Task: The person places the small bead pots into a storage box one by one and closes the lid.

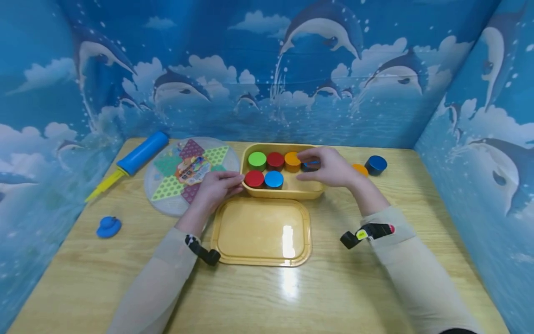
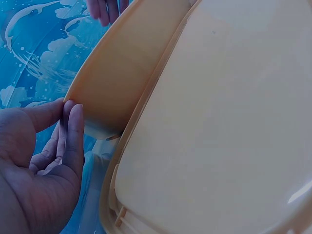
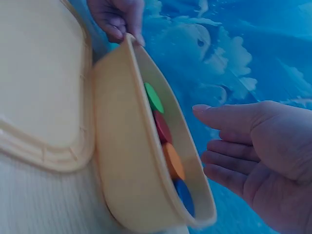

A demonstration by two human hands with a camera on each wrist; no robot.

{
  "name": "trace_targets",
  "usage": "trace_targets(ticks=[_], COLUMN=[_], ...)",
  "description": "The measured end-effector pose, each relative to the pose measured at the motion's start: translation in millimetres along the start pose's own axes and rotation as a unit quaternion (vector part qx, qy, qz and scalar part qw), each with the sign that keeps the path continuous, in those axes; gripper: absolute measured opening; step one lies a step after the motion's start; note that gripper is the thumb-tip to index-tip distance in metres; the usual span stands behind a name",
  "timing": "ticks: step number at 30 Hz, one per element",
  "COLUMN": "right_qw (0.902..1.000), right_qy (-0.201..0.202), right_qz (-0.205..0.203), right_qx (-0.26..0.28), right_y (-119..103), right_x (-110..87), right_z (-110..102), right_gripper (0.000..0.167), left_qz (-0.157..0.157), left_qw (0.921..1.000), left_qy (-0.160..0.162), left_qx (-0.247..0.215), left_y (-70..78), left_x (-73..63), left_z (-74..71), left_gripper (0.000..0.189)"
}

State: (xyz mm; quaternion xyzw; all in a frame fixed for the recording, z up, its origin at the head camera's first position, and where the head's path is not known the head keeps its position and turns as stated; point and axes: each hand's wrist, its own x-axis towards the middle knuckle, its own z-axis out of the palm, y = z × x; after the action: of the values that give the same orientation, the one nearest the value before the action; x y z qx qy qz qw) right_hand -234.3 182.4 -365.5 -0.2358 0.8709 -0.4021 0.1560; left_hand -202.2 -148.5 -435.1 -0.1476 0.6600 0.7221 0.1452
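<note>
A yellow plastic box [image 1: 297,189] holds several short round pieces: a green one [image 1: 257,160], red ones [image 1: 275,160], an orange one [image 1: 291,162] and blue ones [image 1: 274,178]. My left hand [image 1: 219,189] pinches the box's left rim between thumb and fingers; the left wrist view shows this hand [image 2: 48,151] at the rim corner. Over the box's right end is my right hand [image 1: 327,167], thumb and fingers spread apart beside a blue piece partly hidden behind them. In the right wrist view that hand [image 3: 263,151] appears with nothing in its grasp.
A matching yellow lid [image 1: 263,229] lies flat in front of the box. Right of the box are a dark blue piece [image 1: 376,165] and an orange piece [image 1: 360,170]. Leftward lie a round star-patterned board [image 1: 167,188], a blue-and-yellow pump [image 1: 143,153] and a small blue object [image 1: 109,227].
</note>
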Motion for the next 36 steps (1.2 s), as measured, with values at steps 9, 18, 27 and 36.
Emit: trace_targets(ticks=[9, 18, 27, 36], right_qw=[0.9973, 0.9923, 0.9867, 0.9836], right_qy=[0.054, 0.094, 0.095, 0.099], right_qz=[0.047, 0.067, 0.107, 0.137], right_qx=[-0.017, -0.045, -0.077, -0.064], right_y=[16, 45, 80, 92], right_x=[-33.1, -56.5, -68.0, -73.0], right_z=[-32, -53, -60, -59], right_gripper=[0.063, 0.063, 0.066, 0.070], left_qz=[0.002, -0.001, 0.001, 0.004], left_qw=[1.0000, 1.0000, 1.0000, 0.9999], left_qy=[0.000, 0.001, 0.001, -0.002], left_qx=[0.004, 0.002, 0.004, -0.012], left_y=[-0.1, -1.0, -3.2, -4.3], left_x=[-1.1, 1.1, 0.0, 0.4], left_z=[-0.3, -1.5, -2.8, -2.8], left_gripper=[0.035, 0.034, 0.033, 0.034])
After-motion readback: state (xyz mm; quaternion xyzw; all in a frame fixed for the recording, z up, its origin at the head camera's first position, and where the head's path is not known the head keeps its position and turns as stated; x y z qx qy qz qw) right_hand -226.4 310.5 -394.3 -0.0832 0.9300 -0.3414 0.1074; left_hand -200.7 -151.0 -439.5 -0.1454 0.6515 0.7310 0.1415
